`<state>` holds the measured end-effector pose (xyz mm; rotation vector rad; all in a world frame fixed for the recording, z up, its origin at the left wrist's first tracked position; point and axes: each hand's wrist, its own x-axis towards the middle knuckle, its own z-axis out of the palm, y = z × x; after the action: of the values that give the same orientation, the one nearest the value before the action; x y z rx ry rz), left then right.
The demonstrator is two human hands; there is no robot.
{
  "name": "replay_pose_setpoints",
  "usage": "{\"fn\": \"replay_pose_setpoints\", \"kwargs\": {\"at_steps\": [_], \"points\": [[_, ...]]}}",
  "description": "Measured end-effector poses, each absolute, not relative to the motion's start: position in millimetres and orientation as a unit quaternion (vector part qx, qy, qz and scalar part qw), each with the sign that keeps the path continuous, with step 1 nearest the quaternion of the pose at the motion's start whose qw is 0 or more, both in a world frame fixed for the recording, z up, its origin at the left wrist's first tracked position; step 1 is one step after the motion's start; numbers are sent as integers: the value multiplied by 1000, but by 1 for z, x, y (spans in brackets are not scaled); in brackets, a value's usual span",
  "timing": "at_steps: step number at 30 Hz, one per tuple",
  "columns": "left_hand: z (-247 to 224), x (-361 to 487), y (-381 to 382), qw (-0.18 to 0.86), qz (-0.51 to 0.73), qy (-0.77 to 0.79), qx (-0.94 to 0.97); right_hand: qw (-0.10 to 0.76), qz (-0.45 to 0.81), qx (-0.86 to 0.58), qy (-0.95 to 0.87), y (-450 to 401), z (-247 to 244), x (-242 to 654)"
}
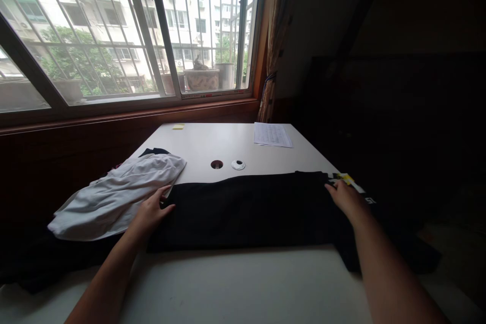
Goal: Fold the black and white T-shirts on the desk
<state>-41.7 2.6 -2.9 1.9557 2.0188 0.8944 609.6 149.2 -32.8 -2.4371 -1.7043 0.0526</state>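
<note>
A long black garment (246, 212) lies spread across the near part of the white table, its kind not clear from its shape. My left hand (154, 207) is at the garment's left end, with dark cloth between thumb and fingers. At its upper right corner, my right hand (343, 196) pinches the cloth, its lower fingers hidden. White print and a yellow patch (346, 178) show beside the right hand. Just left of my left hand rests a crumpled light grey garment (121, 197), with more dark cloth under it.
On the white table (212, 136) are a round hole (216, 164), a white ring-shaped cover (238, 164), printed sheets (273, 134) and a yellow note (178, 126). A barred window (205, 25) and a tied curtain (269, 81) stand behind. The right side is dark.
</note>
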Motion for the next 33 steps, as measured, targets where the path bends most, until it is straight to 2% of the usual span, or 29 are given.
{"fn": "replay_pose_setpoints", "kwargs": {"at_steps": [6,13,22,28,33], "points": [[6,-18,-3,13,324,520,790,75,28,-825,-559,151,-34,612],[9,-3,-12,4,270,460,846,92,20,-824,-559,150,-34,611],[9,-3,-13,2,271,466,842,92,21,-821,-564,149,-32,610],[7,-12,-7,-43,322,580,747,89,21,-822,-562,147,-30,607],[3,-25,-4,-99,289,621,722,93,19,-821,-563,148,-32,609]]}}
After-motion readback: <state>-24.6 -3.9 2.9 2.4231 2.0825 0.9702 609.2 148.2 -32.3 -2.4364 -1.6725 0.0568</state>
